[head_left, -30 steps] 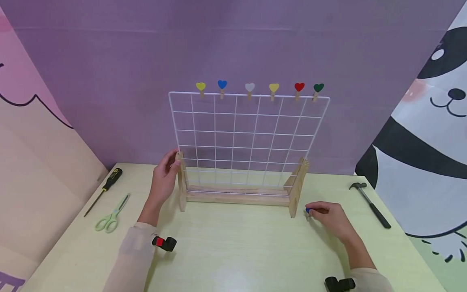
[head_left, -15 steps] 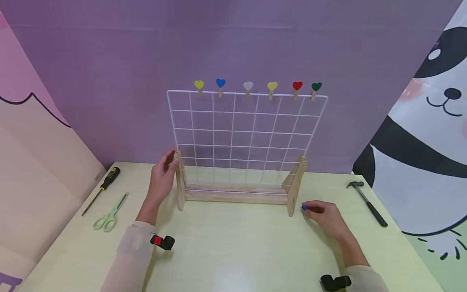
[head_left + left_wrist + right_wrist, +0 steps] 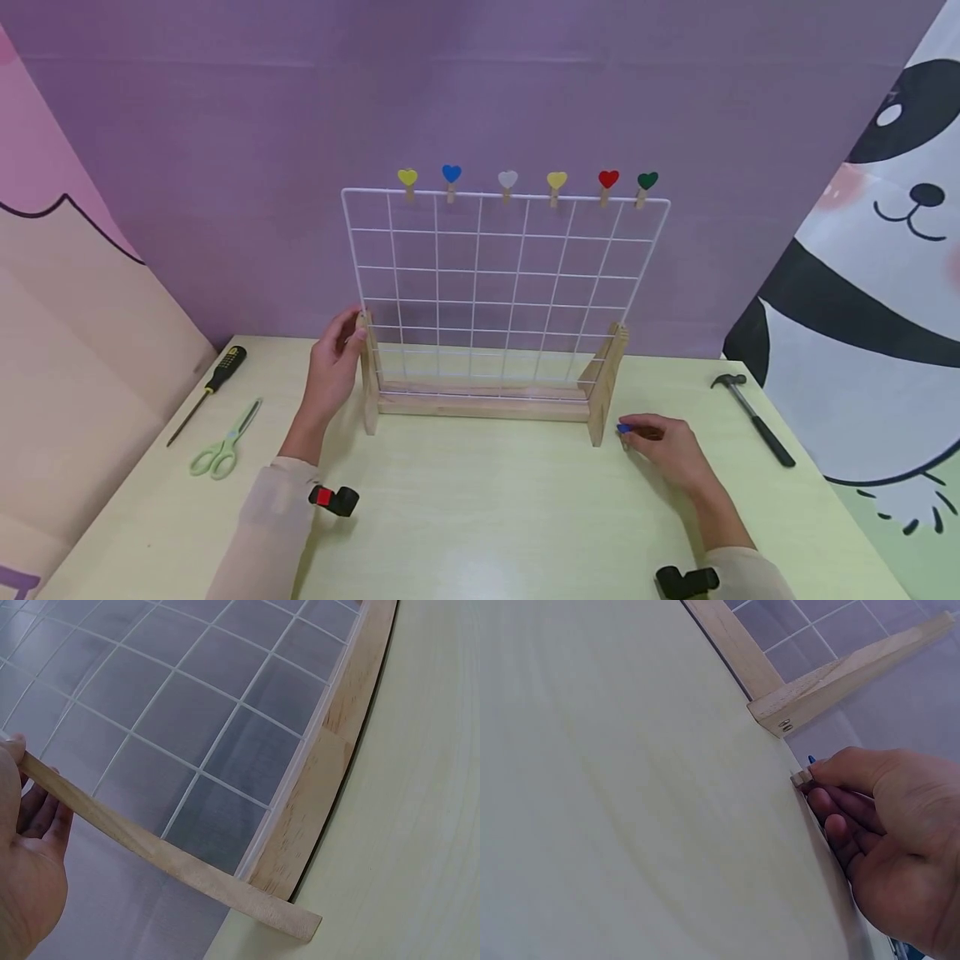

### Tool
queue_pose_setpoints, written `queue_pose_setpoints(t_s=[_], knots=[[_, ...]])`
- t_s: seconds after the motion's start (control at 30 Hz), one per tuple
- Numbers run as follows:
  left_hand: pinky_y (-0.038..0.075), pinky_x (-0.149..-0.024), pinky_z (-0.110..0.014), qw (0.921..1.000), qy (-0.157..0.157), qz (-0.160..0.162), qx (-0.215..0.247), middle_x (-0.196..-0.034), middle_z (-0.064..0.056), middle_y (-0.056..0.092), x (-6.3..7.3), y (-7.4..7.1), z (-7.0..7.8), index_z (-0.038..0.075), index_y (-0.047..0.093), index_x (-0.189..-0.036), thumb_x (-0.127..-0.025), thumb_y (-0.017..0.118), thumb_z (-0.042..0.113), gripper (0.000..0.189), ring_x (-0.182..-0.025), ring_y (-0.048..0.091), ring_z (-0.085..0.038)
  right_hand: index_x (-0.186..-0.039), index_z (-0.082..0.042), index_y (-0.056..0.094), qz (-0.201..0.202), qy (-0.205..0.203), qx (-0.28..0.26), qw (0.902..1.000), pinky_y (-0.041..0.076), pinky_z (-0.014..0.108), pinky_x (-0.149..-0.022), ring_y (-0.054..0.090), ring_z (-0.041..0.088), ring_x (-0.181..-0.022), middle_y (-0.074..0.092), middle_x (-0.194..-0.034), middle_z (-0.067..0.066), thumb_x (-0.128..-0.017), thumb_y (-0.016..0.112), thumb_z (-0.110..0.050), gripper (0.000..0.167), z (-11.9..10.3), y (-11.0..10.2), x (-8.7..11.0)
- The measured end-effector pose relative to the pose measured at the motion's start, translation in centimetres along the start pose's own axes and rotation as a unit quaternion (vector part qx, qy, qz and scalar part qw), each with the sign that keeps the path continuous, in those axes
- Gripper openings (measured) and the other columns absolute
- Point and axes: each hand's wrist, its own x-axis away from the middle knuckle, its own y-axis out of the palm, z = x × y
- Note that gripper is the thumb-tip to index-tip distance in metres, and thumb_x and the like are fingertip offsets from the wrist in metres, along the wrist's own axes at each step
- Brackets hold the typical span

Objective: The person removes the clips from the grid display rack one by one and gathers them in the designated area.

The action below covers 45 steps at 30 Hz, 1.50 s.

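Note:
A white wire grid [image 3: 476,272] stands upright in a wooden stand [image 3: 480,406]. Along its top bar sit several small wooden clips with hearts, among them a red heart clip [image 3: 608,179] and a green heart clip [image 3: 647,180]. My left hand [image 3: 334,362] grips the stand's left side post [image 3: 210,881] near the top, thumb on the near side. Beside the stand's right foot, my right hand [image 3: 663,447] pinches a small wooden clothespin [image 3: 802,780] between thumb and fingers, low over the table. Its blue heart [image 3: 623,428] pokes out past the fingertips; the fingers hide the rest.
On the left of the table [image 3: 480,508] lie a black-handled screwdriver [image 3: 208,392] and light green scissors [image 3: 225,442]. A claw hammer [image 3: 753,419] lies at the right edge. A purple backdrop [image 3: 480,92] rises behind the stand.
The right hand has shifted slightly left toward the stand's foot, and the clothespin has turned in its fingers, less of it showing below. The left hand stays on the post.

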Motion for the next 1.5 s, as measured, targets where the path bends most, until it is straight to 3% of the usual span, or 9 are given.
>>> queue_pose_setpoints(t_s=[0.53,0.77,0.93,1.17,1.5], knots=[[0.044,-0.102,-0.006,0.9999,0.01,-0.01,0.0,-0.148,-0.018,0.057,0.0,-0.2,-0.1,0.005,0.048,-0.151,-0.109,0.052,0.019,0.044,-0.126,0.054,-0.004,-0.129,-0.001,0.07,0.009,0.016,0.0,0.9998,0.051,0.009,-0.081,0.062,-0.009,-0.093,0.074,-0.121,0.02,-0.099,0.07,-0.013,0.033,0.2,0.1,0.2],[0.044,-0.1,-0.006,1.0,0.001,-0.004,-0.004,-0.147,-0.019,0.057,0.0,-0.3,-0.1,0.004,0.048,-0.151,-0.109,0.051,0.018,0.044,-0.124,0.054,-0.005,-0.136,-0.002,0.065,0.001,0.042,-0.041,0.9983,0.053,0.01,-0.084,0.062,-0.008,-0.098,0.069,-0.132,0.021,-0.104,0.063,-0.021,0.036,0.3,-0.3,0.3],[0.044,-0.101,-0.006,0.9999,0.008,-0.011,-0.004,-0.147,-0.02,0.057,-0.1,-0.2,0.1,0.003,0.047,-0.151,-0.109,0.052,0.018,0.045,-0.125,0.054,-0.01,-0.138,-0.002,0.063,0.017,0.048,-0.075,0.9959,0.054,0.013,-0.083,0.065,-0.005,-0.098,0.072,-0.13,0.013,-0.105,0.061,-0.028,0.042,0.0,-1.5,0.5],[0.044,-0.102,-0.006,1.0,-0.001,-0.009,0.001,-0.147,-0.02,0.057,-0.1,-0.2,0.2,0.003,0.048,-0.151,-0.109,0.052,0.018,0.045,-0.124,0.054,-0.005,-0.133,0.002,0.064,0.055,-0.011,-0.124,0.9907,0.053,0.008,-0.087,0.069,-0.002,-0.096,0.074,-0.108,-0.02,-0.105,0.061,-0.025,0.039,-3.2,-2.5,0.5],[0.044,-0.1,-0.006,1.0,-0.002,-0.009,-0.002,-0.146,-0.018,0.057,-0.2,-0.2,-0.1,0.005,0.048,-0.151,-0.109,0.053,0.019,0.045,-0.124,0.054,-0.008,-0.127,0.001,0.067,0.058,-0.086,-0.14,0.9847,0.053,0.01,-0.091,0.069,-0.002,-0.1,0.076,-0.111,-0.008,-0.103,0.066,-0.022,0.034,-10.0,-3.4,-0.3]])
